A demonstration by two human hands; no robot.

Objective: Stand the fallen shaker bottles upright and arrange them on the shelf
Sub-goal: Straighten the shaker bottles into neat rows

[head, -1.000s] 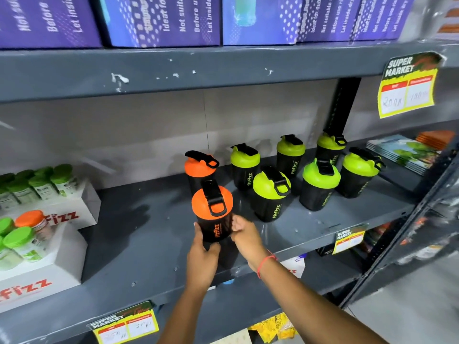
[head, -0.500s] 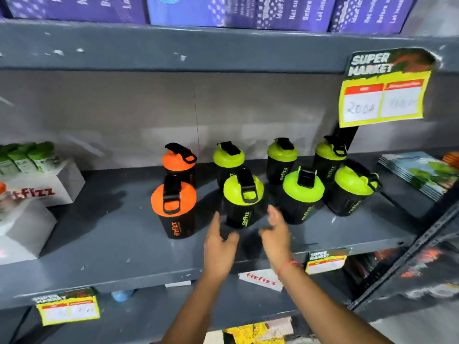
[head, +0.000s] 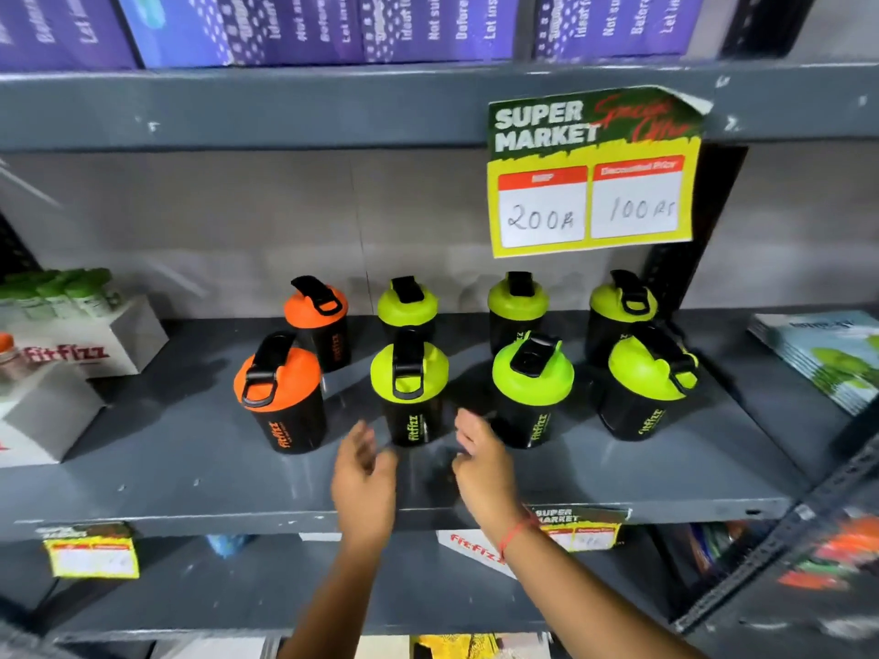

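Grey shelf first: left hand and right hand hover open and empty either side of the front green-lidded shaker. Behind, all eight shakers stand upright in two rows. Next, probably squaring the rightmost, slightly tilted one.

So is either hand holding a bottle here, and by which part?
Nothing is held. Left hand and right hand are open, either side of the front green-lidded shaker, not touching it.
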